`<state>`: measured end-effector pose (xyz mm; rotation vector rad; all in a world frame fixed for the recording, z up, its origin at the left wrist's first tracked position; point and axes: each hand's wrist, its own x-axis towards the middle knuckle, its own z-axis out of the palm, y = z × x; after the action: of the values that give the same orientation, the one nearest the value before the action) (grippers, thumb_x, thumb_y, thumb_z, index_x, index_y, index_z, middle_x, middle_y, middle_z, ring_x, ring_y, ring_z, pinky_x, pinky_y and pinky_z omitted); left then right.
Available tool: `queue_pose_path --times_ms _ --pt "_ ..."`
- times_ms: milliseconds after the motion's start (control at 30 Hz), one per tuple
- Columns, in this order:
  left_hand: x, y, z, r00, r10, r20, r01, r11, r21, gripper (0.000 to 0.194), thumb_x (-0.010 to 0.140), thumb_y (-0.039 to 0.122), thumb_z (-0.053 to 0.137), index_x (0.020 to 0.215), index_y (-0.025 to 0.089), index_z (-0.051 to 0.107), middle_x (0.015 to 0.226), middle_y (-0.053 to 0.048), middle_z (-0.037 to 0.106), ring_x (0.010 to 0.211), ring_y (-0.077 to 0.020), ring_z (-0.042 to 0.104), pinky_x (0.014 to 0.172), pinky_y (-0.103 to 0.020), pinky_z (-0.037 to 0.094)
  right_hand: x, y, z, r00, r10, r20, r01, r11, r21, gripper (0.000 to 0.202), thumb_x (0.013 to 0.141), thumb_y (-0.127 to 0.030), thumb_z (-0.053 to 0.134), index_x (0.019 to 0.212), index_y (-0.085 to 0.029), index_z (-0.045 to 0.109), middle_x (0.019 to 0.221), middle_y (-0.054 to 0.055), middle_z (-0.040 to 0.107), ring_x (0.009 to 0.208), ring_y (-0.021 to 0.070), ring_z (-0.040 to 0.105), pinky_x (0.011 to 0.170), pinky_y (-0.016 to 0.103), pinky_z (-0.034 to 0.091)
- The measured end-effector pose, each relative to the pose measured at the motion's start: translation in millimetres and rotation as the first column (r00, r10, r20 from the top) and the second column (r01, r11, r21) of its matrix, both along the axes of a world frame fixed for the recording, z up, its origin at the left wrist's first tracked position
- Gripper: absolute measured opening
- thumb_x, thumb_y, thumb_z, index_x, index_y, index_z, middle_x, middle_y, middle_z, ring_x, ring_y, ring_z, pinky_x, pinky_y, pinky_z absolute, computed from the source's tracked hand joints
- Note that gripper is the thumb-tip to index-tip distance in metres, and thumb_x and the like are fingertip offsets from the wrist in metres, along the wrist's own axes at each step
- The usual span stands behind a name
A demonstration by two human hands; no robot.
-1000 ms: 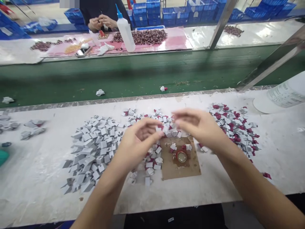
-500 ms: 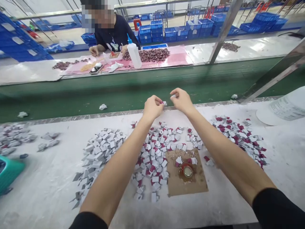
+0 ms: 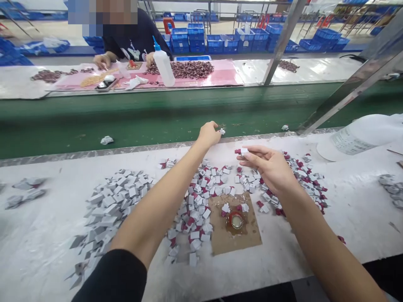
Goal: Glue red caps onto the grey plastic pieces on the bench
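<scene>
Pinched in the fingertips of my left hand [image 3: 209, 134] is a small whitish piece [image 3: 222, 131], at the near edge of the green belt. My right hand [image 3: 269, 165] is closer in, above the white table, its thumb and fingers closed on a small grey-and-maroon part [image 3: 242, 151]. Below the hands spreads a pile of grey-and-maroon parts [image 3: 201, 197], with plain grey pieces [image 3: 118, 193] to its left. A brown cardboard square [image 3: 220, 243] bears a bottle cap [image 3: 236, 221] in a wet patch and a couple of parts. More maroon-and-grey parts [image 3: 304, 176] lie beyond my right hand.
The green belt [image 3: 157, 113] crosses ahead and carries a few crumpled-looking lumps [image 3: 106, 140]. A large white jug [image 3: 355, 136] lies at the right, near a metal post [image 3: 283, 44]. Across the belt a person [image 3: 132, 37] works behind a squeeze bottle [image 3: 164, 67].
The view has swung to the right. My right hand has come back from the belt edge over the table, its palm turning up. My left hand stays out by the belt.
</scene>
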<state>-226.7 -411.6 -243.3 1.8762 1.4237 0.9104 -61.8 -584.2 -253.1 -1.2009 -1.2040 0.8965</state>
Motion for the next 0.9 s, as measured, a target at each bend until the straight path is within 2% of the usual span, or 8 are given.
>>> queue_pose_path --times_ms 133,267,333,400,533,667,767,900 --pt "-51 -72 -3.2 0.999 -0.020 -0.032 0.023 0.995 0.102 0.035 0.114 0.035 0.079 0.146 0.021 0.075 0.153 -0.014 0.075 0.132 -0.0292 0.076 0.117 -0.054 0.066 2 -44 -5.1 0.997 -0.047 0.066 0.051 0.997 -0.051 0.040 0.083 -0.058 0.104 0.099 -0.023 0.091 0.100 0.010 0.092 0.088 0.0291 0.090 0.084 0.039 0.075" --pt "-121 -165 -33.4 0.994 0.061 -0.095 -0.047 0.989 0.142 0.029 0.114 0.020 0.063 0.140 0.022 0.077 0.149 -0.014 0.076 0.148 -0.0336 0.067 0.130 -0.056 0.055 30 -94 -33.5 0.940 -0.119 0.320 0.159 0.982 -0.103 0.043 0.087 -0.065 0.099 0.107 -0.027 0.093 0.090 0.010 0.091 0.080 0.0323 0.090 0.066 0.034 0.072" --pt "-154 -202 -56.7 0.970 0.200 -0.135 -0.180 0.972 0.153 0.031 0.112 0.025 0.060 0.136 0.020 0.079 0.141 -0.018 0.076 0.149 -0.0422 0.062 0.125 -0.062 0.055 45 -117 -55.6 0.868 -0.147 0.475 0.186 0.982 -0.036 0.048 0.095 -0.073 0.087 0.115 -0.030 0.094 0.101 0.010 0.092 0.082 0.0310 0.090 0.066 0.034 0.072" --pt "-183 -224 -80.1 0.883 0.412 -0.227 -0.362 0.903 0.232 0.035 0.109 0.032 0.062 0.135 0.019 0.082 0.134 -0.021 0.074 0.144 -0.0480 0.059 0.120 -0.066 0.055 58 -137 -78.5 0.778 -0.167 0.606 0.164 0.985 0.061 0.048 0.104 -0.074 0.077 0.119 -0.032 0.094 0.111 0.009 0.091 0.087 0.0282 0.089 0.067 0.033 0.071" --pt "-215 -230 -109.4 0.699 0.633 -0.334 -0.506 0.767 0.394 0.044 0.109 0.042 0.064 0.136 0.015 0.086 0.131 -0.025 0.069 0.133 -0.0505 0.057 0.121 -0.068 0.051 73 -162 -113.0 0.585 -0.197 0.787 0.074 0.979 0.191 0.045 0.116 -0.069 0.064 0.123 -0.032 0.089 0.123 0.007 0.087 0.104 0.0285 0.087 0.086 0.037 0.071" --pt "-217 -212 -108.8 0.622 0.694 -0.363 -0.557 0.718 0.418 0.042 0.107 0.048 0.068 0.126 0.015 0.087 0.132 -0.026 0.068 0.132 -0.0511 0.057 0.119 -0.066 0.052 75 -168 -118.3 0.477 -0.224 0.850 -0.043 0.960 0.277 0.045 0.122 -0.065 0.056 0.124 -0.030 0.085 0.121 0.007 0.086 0.108 0.0267 0.087 0.092 0.036 0.070" --pt "-207 -200 -101.0 0.580 0.702 -0.413 -0.595 0.712 0.375 0.037 0.105 0.049 0.071 0.115 0.016 0.085 0.130 -0.026 0.068 0.135 -0.0521 0.057 0.119 -0.066 0.053 69 -167 -108.1 0.451 -0.271 0.851 -0.058 0.942 0.330 0.045 0.122 -0.063 0.055 0.120 -0.029 0.084 0.115 0.005 0.086 0.094 0.0221 0.086 0.083 0.031 0.069" --pt "-199 -192 -95.4 0.575 0.708 -0.411 -0.607 0.705 0.367 0.026 0.103 0.039 0.067 0.108 0.018 0.081 0.128 -0.025 0.069 0.136 -0.0518 0.058 0.118 -0.066 0.052 58 -165 -95.7 0.515 -0.273 0.813 -0.005 0.947 0.321 0.037 0.120 -0.058 0.062 0.114 -0.029 0.085 0.105 0.004 0.086 0.085 0.0212 0.085 0.073 0.031 0.067"
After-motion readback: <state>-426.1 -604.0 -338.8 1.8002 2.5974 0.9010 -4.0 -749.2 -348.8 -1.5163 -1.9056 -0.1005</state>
